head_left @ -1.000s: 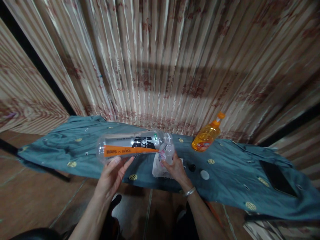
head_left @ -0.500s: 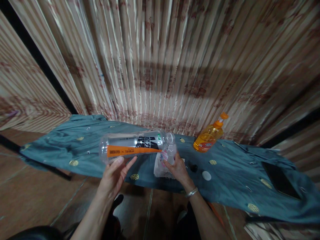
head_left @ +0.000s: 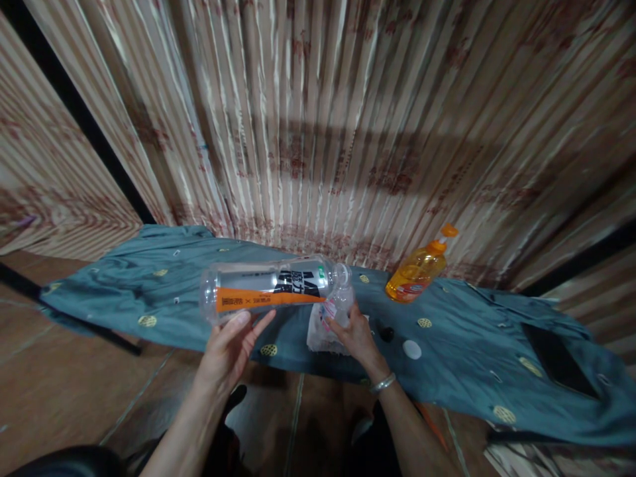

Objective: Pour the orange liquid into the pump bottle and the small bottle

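Note:
My left hand point(head_left: 231, 348) holds a large clear bottle point(head_left: 268, 289) with an orange and black label, tipped on its side with its open mouth pointing right. The mouth meets the top of a small clear bottle point(head_left: 339, 303), which my right hand point(head_left: 356, 336) grips upright above the table. A crumpled white tissue or wrapper point(head_left: 318, 334) lies under the small bottle. A bracelet is on my right wrist.
The table carries a teal cloth point(head_left: 149, 291) with gold dots. An orange pump bottle point(head_left: 418, 270) stands at the back. A small black cap point(head_left: 387, 333) and a white cap point(head_left: 412, 349) lie right of my hand. A dark phone point(head_left: 556, 360) lies far right. Striped curtains hang behind.
Both hands and both bottles keep their pose; only the camera has shifted slightly.

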The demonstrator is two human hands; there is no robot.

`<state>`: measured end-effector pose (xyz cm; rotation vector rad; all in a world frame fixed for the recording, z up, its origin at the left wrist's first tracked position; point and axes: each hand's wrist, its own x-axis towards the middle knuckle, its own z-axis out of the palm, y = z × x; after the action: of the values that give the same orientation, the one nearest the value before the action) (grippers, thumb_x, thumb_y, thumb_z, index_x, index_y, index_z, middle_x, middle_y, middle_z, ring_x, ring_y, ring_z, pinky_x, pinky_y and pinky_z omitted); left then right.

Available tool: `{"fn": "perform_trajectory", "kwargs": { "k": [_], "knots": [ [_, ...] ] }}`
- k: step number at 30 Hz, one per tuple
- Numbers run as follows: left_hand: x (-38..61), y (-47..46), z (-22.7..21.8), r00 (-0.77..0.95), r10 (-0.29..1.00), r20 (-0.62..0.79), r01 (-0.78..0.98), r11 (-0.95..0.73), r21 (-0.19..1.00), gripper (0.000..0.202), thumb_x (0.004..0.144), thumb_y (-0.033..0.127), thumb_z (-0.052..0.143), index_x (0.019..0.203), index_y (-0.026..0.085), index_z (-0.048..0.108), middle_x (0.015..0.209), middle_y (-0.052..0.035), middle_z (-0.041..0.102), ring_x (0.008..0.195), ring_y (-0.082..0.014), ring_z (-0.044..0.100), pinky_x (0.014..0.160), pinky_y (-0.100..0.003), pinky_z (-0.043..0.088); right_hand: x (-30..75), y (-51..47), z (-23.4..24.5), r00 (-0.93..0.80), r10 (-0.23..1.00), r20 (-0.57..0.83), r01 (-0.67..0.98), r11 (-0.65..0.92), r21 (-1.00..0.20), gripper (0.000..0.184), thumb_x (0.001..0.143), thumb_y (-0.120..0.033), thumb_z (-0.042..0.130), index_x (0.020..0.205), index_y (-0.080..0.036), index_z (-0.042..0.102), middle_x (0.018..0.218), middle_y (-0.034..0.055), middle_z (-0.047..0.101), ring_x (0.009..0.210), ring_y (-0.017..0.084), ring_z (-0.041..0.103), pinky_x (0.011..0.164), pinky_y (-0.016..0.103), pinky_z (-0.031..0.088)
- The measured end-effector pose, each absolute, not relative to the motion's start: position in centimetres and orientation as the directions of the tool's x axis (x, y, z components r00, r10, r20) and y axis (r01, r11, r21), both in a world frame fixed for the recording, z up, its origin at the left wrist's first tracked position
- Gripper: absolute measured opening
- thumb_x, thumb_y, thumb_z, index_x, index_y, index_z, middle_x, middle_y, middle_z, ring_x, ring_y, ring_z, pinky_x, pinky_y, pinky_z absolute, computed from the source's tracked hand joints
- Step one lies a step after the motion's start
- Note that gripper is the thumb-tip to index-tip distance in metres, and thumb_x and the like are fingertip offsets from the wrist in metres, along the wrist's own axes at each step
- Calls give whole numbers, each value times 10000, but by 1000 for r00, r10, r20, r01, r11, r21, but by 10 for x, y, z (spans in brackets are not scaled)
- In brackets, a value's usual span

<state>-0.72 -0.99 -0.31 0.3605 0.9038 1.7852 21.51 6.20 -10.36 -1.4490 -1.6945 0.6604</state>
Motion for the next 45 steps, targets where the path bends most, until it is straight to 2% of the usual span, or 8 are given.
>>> {"fn": "perform_trajectory", "kwargs": {
  "k": [8,13,18,29,38,45],
  "knots": [
    [-8,-11,-3,-390,906,-166,-679,-161,716,357,350,241,937,529,172,636,661,21,675,755,-163,661,747,-388,632,216,62,-103,-42,975,218,562,204,-802,451,778,-382,636,1155,-174,502,951,85,722,845,256,709,736,334,548],
    [-7,-11,-3,-378,914,-148,-675,-163,720,345,380,255,935,586,182,667,652,28,674,703,-138,648,761,-377,627,215,62,-102,-25,978,205,572,183,-799,434,771,-384,639,1131,-178,509,960,96,720,846,261,709,730,335,547],
    [-7,-10,-3,-382,915,-129,-658,-171,733,373,404,251,928,683,205,686,713,22,706,758,-175,673,813,-436,611,215,62,-102,-25,976,218,571,192,-798,423,772,-388,638,1121,-181,519,960,91,720,848,258,711,732,333,553],
    [-8,-11,-6,-390,912,-130,-631,-162,758,437,434,249,908,822,215,709,774,2,732,862,-242,685,868,-492,568,215,62,-103,-20,973,231,573,200,-795,417,769,-368,647,1118,-179,519,953,99,724,855,267,710,748,356,555],
    [-9,-9,-7,-383,916,-124,-621,-155,768,339,428,275,913,665,198,683,708,8,715,762,-194,677,829,-439,591,216,63,-103,-39,973,227,553,210,-806,437,769,-356,646,1143,-183,502,974,93,718,865,258,704,766,346,544],
    [-9,-10,-5,-395,909,-132,-622,-159,766,445,415,256,913,807,211,705,751,7,729,800,-213,682,817,-437,590,217,64,-107,-34,972,233,564,211,-798,433,771,-355,649,1135,-169,507,921,86,721,814,254,705,722,336,547]
  ]
}}
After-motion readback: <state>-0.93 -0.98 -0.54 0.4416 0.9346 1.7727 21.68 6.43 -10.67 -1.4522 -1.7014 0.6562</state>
